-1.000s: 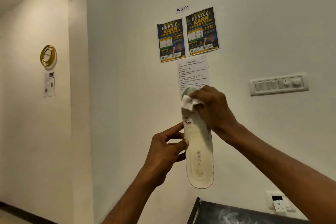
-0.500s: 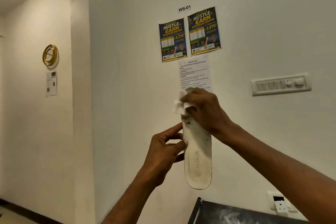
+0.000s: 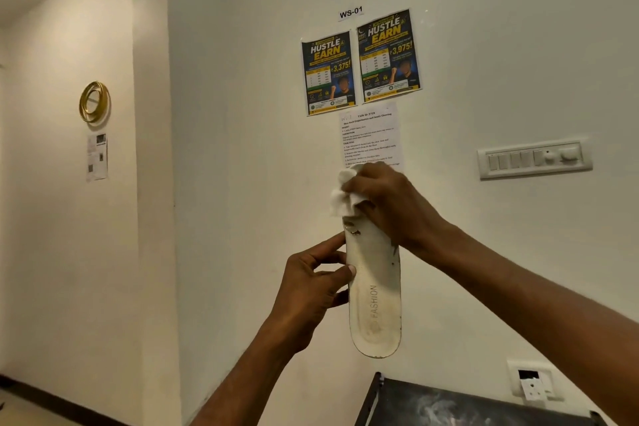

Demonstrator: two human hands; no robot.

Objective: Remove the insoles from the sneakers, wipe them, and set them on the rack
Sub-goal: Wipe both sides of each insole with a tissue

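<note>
- Both hands are raised before a pale wall, working on one white insole that stands upright in the air, heel end at 6 o'clock and toe end at 12 o'clock.
- Left hand grasps the insole at its 9 o'clock edge, about mid-length: the thumb presses the printed face just above the word "FASHION", the index finger stretches up along the edge, and the other fingers curl behind.
- Right hand is clenched round a crumpled white cloth and presses it on the toe end; the cloth bunches out at 9 o'clock of the knuckles.
- Dark scuffs mark the insole face just below the cloth.
- At 12 o'clock of the hands a printed sheet hangs on the wall, with two "HUSTLE EARN" posters above it.
- A switch panel sits at 3 o'clock, and a gold ring at 9 o'clock on the side wall.
- A dark surface lies at 6 o'clock, apart from the heel end.
</note>
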